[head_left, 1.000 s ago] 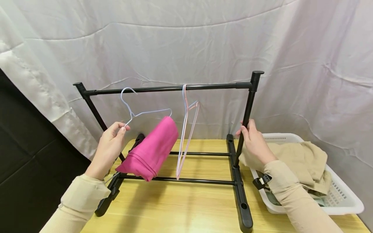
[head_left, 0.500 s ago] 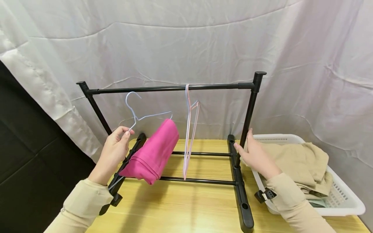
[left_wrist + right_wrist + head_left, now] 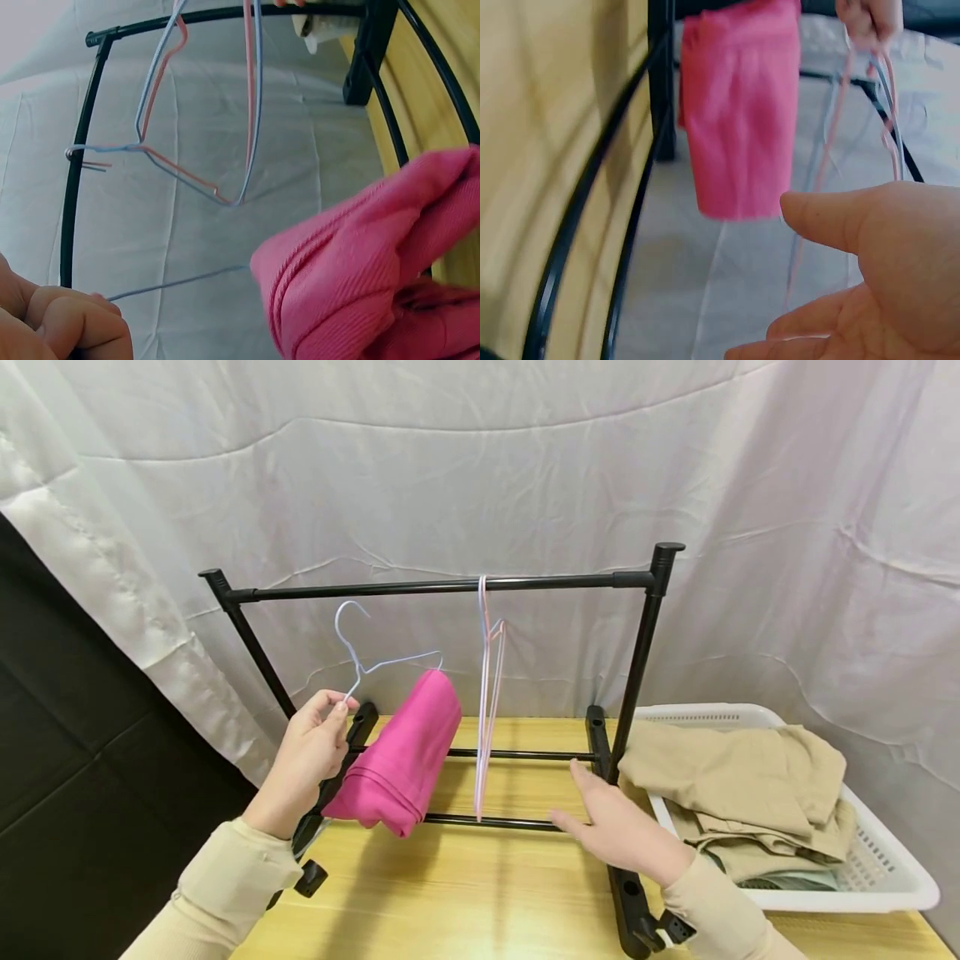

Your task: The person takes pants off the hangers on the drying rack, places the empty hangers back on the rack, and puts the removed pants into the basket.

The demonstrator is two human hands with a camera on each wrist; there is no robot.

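Observation:
My left hand (image 3: 311, 747) pinches a light blue wire hanger (image 3: 358, 670) by one shoulder, its hook just below the rail and off it. Folded over that hanger is a bright pink cloth (image 3: 405, 752), which hangs to the right of the hand. In the left wrist view the pink cloth (image 3: 352, 262) fills the lower right. My right hand (image 3: 618, 822) holds nothing; its thumb and fingers are spread in front of the rack's right foot. Between the hands, a pink and a blue hanger (image 3: 486, 710) hang together from the rail.
The black clothes rack (image 3: 420, 587) stands on a yellow wood-grain table (image 3: 450, 910). At right a white basket (image 3: 892, 868) holds folded tan clothing (image 3: 742, 777), with green cloth under it. A pale curtain (image 3: 450, 468) hangs behind, and a dark cloth (image 3: 90, 760) at left.
My right hand has let go of the rack's right post and moved down and left. The left hand, hanger and pink cloth have shifted slightly right and down.

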